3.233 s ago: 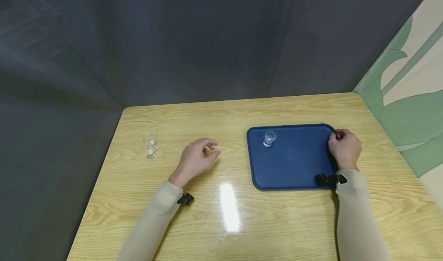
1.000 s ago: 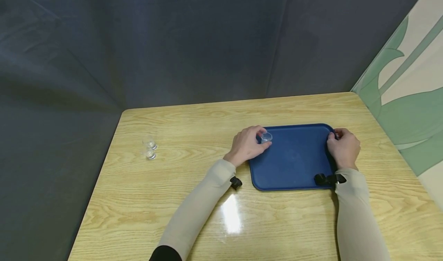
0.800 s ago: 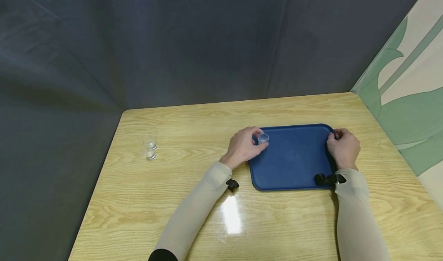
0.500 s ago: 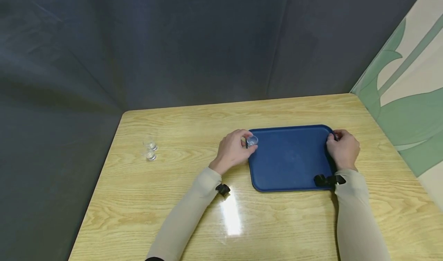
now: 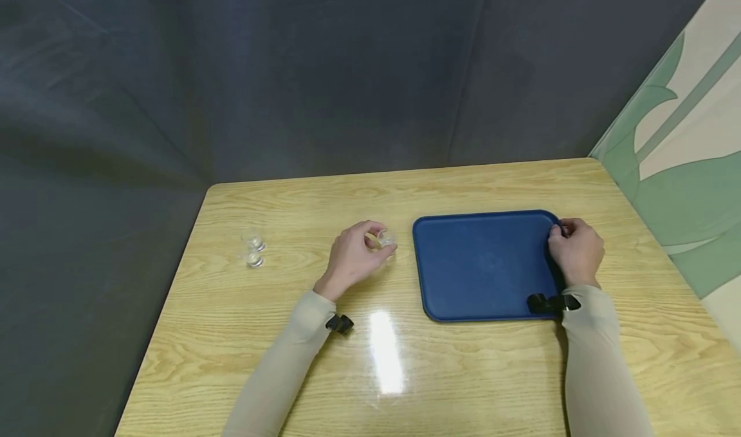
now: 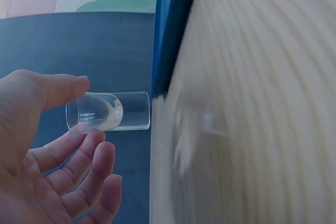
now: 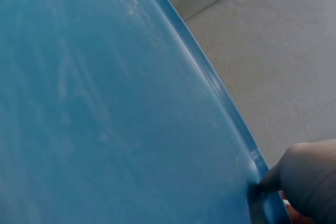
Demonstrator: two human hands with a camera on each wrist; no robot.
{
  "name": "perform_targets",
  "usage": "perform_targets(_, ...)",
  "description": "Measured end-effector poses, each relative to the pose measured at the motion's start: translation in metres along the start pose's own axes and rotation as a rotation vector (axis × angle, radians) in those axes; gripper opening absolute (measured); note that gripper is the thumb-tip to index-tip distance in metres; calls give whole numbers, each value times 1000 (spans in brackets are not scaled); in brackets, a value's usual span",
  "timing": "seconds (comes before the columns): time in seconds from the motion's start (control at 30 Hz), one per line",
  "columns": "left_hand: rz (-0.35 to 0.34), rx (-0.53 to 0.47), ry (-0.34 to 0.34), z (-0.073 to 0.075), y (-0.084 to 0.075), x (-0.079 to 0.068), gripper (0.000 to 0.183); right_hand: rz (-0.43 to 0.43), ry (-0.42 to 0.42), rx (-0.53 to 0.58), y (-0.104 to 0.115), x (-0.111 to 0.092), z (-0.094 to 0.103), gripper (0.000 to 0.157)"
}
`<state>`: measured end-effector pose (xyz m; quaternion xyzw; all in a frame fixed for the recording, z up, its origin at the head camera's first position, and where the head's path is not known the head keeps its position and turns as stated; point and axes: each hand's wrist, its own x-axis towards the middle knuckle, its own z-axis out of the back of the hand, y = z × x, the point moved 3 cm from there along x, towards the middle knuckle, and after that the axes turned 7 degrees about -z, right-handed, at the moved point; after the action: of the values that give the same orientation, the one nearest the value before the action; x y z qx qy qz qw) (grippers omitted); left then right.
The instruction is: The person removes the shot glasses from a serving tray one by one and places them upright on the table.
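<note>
My left hand [image 5: 353, 257] pinches a small clear shot glass [image 5: 386, 237] between thumb and fingers, left of the blue tray [image 5: 483, 266]. In the left wrist view the shot glass [image 6: 134, 111] has its base toward the tabletop; whether it touches the wood I cannot tell. My right hand [image 5: 577, 253] grips the tray's right rim, thumb on the inside. The right wrist view shows that thumb over the rim of the tray [image 7: 210, 82], with the other fingers mostly hidden. Nothing stands on the tray.
Two more clear glasses stand close together at the left of the table: a rear glass [image 5: 255, 241] and a front glass [image 5: 254, 259]. The wooden table [image 5: 480, 372] ends at a dark curtain [image 5: 359, 70]. A bright reflection lies on its surface.
The shot glass stood on the tray's left part at first. My left hand took hold of it and carried it leftward off the tray. My right hand has stayed on the rim.
</note>
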<state>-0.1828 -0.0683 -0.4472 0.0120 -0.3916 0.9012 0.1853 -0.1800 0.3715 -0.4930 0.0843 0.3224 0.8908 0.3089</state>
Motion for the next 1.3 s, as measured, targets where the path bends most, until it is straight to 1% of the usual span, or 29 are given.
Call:
perform_targets(0.17, 29, -17, -6, 10, 12, -9, 45, 7, -15, -4, -2, -1, 3, 45)
perform_targets(0.27, 49, -20, -10, 19, 20, -15, 44, 5, -15, 4, -3, -2, 5, 44)
perform_targets(0.47, 94, 17, -50, 44, 39, -30, 43, 2, -11, 9, -3, -2, 4, 45)
perform_targets(0.7, 187, 71, -112, 76, 66, -49, 44, 0, -18, 1, -1, -2, 5, 44)
perform_targets(0.87, 211, 82, -164, 100, 84, -66, 45, 3, -11, -4, -2, 0, 3, 45)
perform_targets(1.0, 233, 71, -189, 116, 98, -79, 45, -4, -8, -4, -2, 0, 1, 46)
perform_targets(1.3, 285, 97, -243, 141, 114, -113, 49, 1, -15, -2, 3, -2, 1, 44)
